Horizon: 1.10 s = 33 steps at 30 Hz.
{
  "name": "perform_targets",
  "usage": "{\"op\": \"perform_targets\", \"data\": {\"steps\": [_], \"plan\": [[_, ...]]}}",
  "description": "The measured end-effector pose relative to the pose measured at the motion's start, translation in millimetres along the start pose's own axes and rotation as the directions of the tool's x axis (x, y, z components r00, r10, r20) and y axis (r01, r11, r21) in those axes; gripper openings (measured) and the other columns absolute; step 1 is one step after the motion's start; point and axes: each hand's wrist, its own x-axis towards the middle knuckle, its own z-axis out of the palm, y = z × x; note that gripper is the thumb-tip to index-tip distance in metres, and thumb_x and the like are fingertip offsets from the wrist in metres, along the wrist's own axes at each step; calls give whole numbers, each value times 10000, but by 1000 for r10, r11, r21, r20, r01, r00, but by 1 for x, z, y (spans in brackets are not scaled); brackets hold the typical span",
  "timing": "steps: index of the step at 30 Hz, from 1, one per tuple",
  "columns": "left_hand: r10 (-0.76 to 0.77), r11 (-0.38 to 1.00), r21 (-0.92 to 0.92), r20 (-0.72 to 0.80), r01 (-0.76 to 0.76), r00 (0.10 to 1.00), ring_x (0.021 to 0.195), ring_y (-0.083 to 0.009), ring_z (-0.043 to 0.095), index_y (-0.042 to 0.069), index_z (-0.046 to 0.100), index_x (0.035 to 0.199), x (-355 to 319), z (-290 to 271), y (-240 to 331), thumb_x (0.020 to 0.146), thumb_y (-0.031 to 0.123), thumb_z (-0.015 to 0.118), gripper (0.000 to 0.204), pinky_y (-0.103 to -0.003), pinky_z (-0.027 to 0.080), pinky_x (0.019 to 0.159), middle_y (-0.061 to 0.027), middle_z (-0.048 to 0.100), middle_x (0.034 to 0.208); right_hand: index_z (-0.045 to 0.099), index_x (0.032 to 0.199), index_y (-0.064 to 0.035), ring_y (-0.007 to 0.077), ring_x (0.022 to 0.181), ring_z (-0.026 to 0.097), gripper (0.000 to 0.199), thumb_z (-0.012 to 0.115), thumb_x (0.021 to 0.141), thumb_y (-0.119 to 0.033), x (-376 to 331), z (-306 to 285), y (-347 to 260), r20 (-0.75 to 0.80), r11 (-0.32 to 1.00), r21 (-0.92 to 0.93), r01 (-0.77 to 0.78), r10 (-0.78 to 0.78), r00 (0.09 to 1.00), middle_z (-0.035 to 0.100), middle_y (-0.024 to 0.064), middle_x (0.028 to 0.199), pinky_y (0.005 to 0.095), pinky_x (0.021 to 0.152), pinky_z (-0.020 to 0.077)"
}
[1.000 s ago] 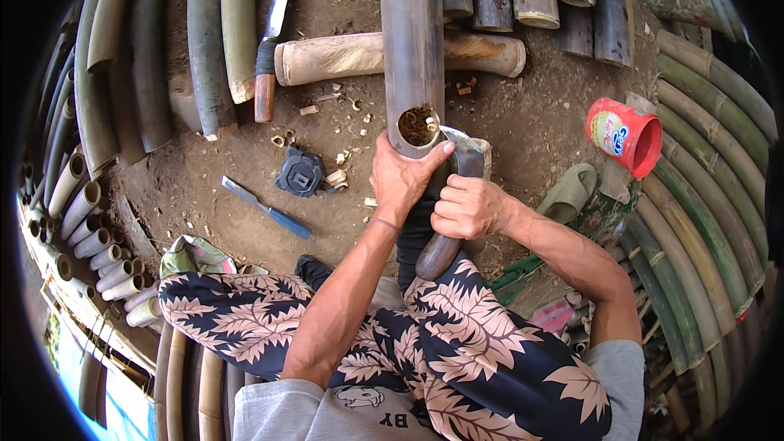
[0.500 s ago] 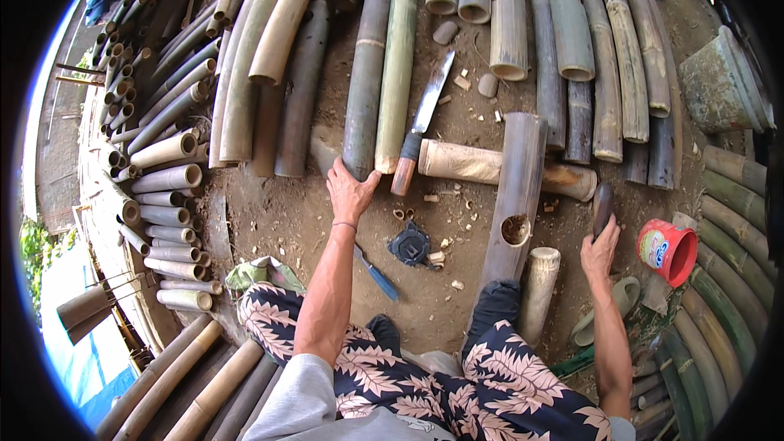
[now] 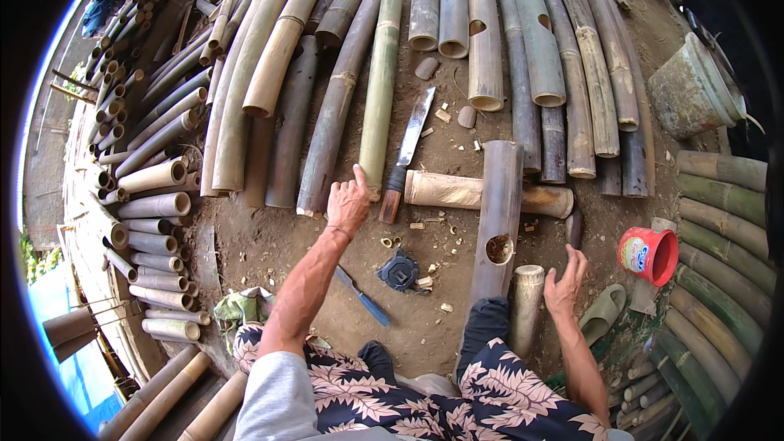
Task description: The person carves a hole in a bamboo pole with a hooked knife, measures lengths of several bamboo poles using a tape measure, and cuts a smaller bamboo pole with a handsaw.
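the left hand [image 3: 348, 206] reaches forward over the dirt, fingers loosely spread and holding nothing, its fingertips just beside the wooden handle of a long knife [image 3: 407, 152] that lies on the ground with its blade pointing away from the person. the handle end sits against the near end of a pale bamboo log [image 3: 457, 192] lying crosswise. a dark bamboo tube [image 3: 497, 216] rests over that log, running toward the person, with a round hole cut in its upper wall near the knee. the right hand [image 3: 565, 283] hovers open beside it, fingers spread, gripping nothing, close to a short bamboo stub [image 3: 526, 304] standing next to the tube.

between the two hands is a patch of bare dirt with wood chips, a black tape measure [image 3: 399, 270] and a blue-handled tool [image 3: 361, 296]. bamboo poles [image 3: 331, 106] ring this patch at the far and left edges. a red plastic cup [image 3: 649, 255] lies to the right, near a green sandal [image 3: 603, 313].
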Motion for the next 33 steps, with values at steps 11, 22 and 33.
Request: {"op": "perform_targets", "data": {"steps": [11, 22, 33], "plan": [[349, 683, -724, 209, -95, 913, 651, -361, 697, -19, 499, 1016, -145, -182, 96, 787, 347, 765, 507, -436, 574, 603, -182, 697, 752, 381, 1380, 20, 275, 1036, 641, 770, 667, 895, -506, 53, 31, -199, 792, 97, 587, -804, -275, 545, 613, 194, 1177, 395, 900, 538], [-121, -386, -922, 19, -29, 992, 841, -207, 661, 24, 545, 1185, -39, -233, 33, 872, 536, 693, 618, -340, 561, 721, -134, 664, 1022, 260, 1487, 25, 279, 1266, 482, 954, 785, 812, -398, -90, 6, -200, 417, 640, 767, -32, -460, 784, 463, 218, 1376, 370, 1073, 386], [-135, -135, -935, -310, -327, 941, 853, -137, 633, -9, 605, 1083, -100, -303, 102, 722, 266, 850, 516, -298, 533, 779, -60, 660, 950, 315, 1458, -20, 441, 1201, 449, 818, 728, 788, -242, -157, -37, -17, 87, 994, 1, -108, 107, 990, 452, 251, 1304, 501, 1028, 373]]}}
